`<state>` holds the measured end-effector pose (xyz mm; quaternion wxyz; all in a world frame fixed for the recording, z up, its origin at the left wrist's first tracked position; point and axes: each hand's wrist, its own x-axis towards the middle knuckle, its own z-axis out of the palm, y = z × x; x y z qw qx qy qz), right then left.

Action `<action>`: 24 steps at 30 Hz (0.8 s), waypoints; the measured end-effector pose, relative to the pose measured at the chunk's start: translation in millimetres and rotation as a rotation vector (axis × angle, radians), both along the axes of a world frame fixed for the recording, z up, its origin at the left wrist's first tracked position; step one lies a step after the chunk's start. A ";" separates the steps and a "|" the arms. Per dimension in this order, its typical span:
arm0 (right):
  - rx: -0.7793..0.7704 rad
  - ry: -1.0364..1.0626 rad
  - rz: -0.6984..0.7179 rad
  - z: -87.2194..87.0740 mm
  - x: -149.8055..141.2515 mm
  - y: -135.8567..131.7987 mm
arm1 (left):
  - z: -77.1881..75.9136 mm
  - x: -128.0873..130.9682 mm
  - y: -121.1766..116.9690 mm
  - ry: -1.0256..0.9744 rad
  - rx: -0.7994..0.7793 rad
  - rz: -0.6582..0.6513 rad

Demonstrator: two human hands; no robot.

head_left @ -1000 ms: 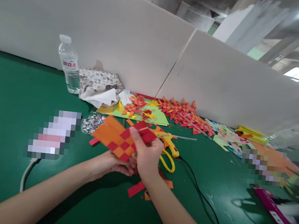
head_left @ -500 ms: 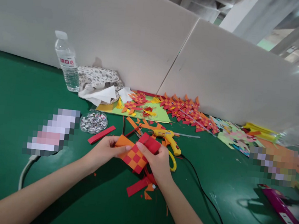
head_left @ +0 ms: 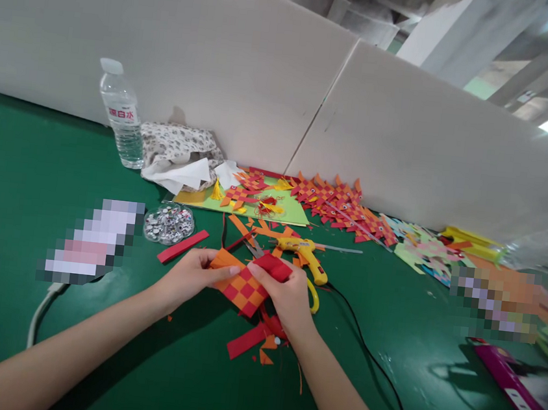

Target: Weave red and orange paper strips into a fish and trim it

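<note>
Between my hands is a woven paper piece (head_left: 247,290) in an orange and red checkerboard, tilted, with plain strip ends at its upper sides. My left hand (head_left: 193,275) pinches its orange end, thumb on top. My right hand (head_left: 289,294) grips its red end, with the thumb pressed near the checkered part. Under and beside the right hand lie a red paper strip (head_left: 246,342) and orange scraps (head_left: 266,357). Scissors with a yellow handle (head_left: 314,296) are partly hidden behind the piece and the right hand.
A yellow glue gun (head_left: 304,250) with a black cord lies just beyond. Around it are a dish of googly eyes (head_left: 169,223), a red strip (head_left: 183,247), a pile of woven paper fish (head_left: 342,206), a water bottle (head_left: 122,117), a tissue pouch (head_left: 182,150) and a purple device (head_left: 505,379).
The red end under my right hand is bent over a little more, and the scissor blades show more behind it. Both hands keep their hold. The whole view has shifted slightly.
</note>
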<state>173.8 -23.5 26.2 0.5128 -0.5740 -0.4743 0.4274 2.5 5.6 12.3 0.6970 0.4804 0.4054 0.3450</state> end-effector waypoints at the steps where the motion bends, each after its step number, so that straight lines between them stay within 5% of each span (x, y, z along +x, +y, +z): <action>1: -0.001 -0.008 0.008 0.4 0.4 0.0 | 0.4 -0.1 0.1 0.008 -0.001 0.002; 10: -0.043 -0.023 0.086 10.1 -0.2 -1.0 | 3.4 -3.3 2.3 0.056 -0.034 0.043; 15: 0.010 0.045 -0.051 3.8 0.6 0.1 | 8.7 -4.3 3.7 -0.050 -0.068 0.156; 19: 0.110 0.054 -0.160 -1.4 -0.4 0.1 | 8.3 -2.3 2.4 -0.018 -0.072 0.054; 24: 0.066 0.046 -0.049 -2.4 -0.9 -0.1 | 2.1 -3.6 5.3 0.010 -0.054 0.060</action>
